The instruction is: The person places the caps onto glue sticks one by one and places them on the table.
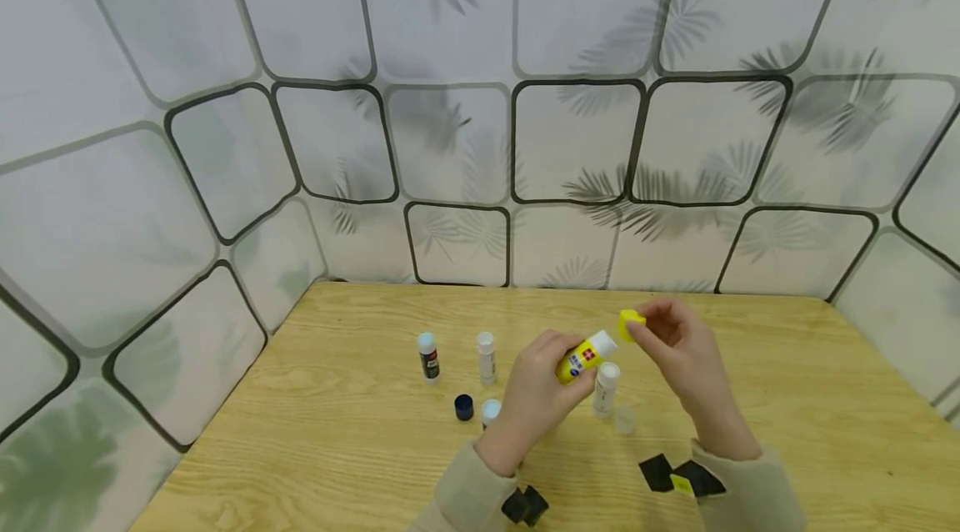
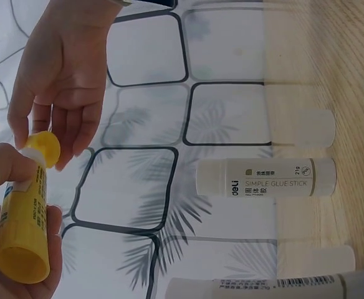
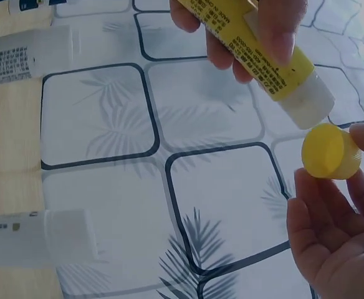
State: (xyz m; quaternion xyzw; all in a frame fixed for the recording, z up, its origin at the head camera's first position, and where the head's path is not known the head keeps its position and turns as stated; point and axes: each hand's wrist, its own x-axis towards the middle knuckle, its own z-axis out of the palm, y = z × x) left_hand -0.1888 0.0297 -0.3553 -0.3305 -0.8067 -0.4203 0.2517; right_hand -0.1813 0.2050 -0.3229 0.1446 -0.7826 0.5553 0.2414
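Note:
My left hand [image 1: 531, 399] grips a yellow glue stick [image 1: 579, 360], held tilted above the table with its white end [image 3: 308, 104] pointing up to the right. Between thumb and fingers, my right hand [image 1: 688, 357] pinches a small yellow cap [image 1: 632, 323]. In the head view a small gap separates the cap from the glue stick's white end. The right wrist view shows the cap's hollow opening [image 3: 322, 151] close beside that end. A white glue stick [image 1: 604, 392] stands on the table just below the hands, near a clear cap [image 1: 624, 419].
On the wooden table [image 1: 300, 432], a dark glue stick with a light blue top [image 1: 428, 355] and another white glue stick [image 1: 487, 358] stand to the left. A dark blue cap [image 1: 464, 407] lies near a light-blue-topped tube [image 1: 491, 409], partly hidden by my left hand. Behind is a patterned curtain [image 1: 457, 244].

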